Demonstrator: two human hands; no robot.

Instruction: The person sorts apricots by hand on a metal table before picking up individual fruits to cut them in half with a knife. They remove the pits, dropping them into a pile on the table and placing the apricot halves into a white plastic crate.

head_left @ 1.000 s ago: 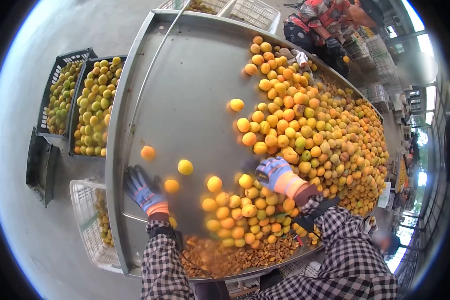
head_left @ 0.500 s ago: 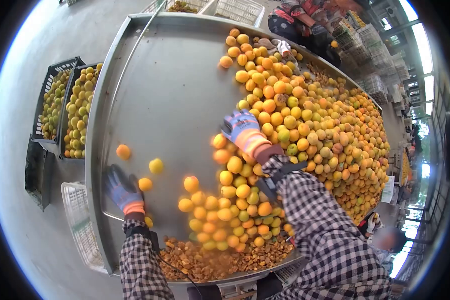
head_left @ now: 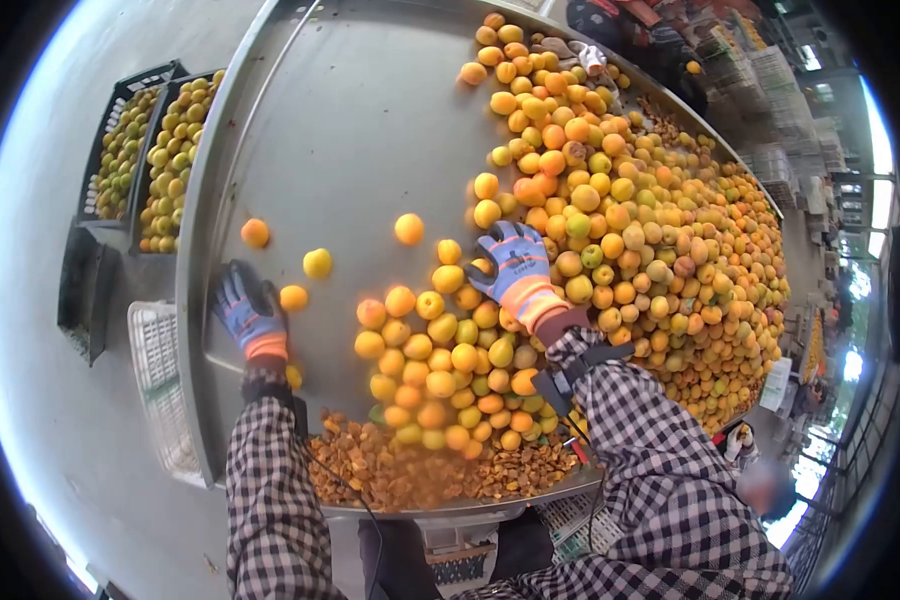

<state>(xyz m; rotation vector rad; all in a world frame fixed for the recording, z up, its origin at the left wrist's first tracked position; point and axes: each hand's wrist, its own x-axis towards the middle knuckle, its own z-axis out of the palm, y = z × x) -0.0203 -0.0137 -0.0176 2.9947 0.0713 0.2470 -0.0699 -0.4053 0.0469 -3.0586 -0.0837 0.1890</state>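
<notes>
My left hand (head_left: 249,308), in a blue and orange glove, rests on the metal table (head_left: 345,130) near its left rim, fingers apart and nothing held. Close by on its right are a few loose fruits (head_left: 293,297). My right hand (head_left: 515,262), gloved alike, lies at the left edge of the large heap of yellow-orange fruit (head_left: 660,270). Its fingers are spread, touching or just over some fruits, with none gripped that I can see. A looser group of fruit (head_left: 440,358) spreads below and left of it.
Split brown pieces (head_left: 370,470) line the near edge. Two black crates of fruit (head_left: 175,160) and a white crate (head_left: 160,390) stand left of the table. A pale cloth (head_left: 590,60) lies at the far end. Other people (head_left: 765,487) are at the right and top.
The view has shifted, with the table higher in it. My right hand has moved slightly down the heap's edge, and several fruits there have rolled or spread left. My left hand stays near the rim.
</notes>
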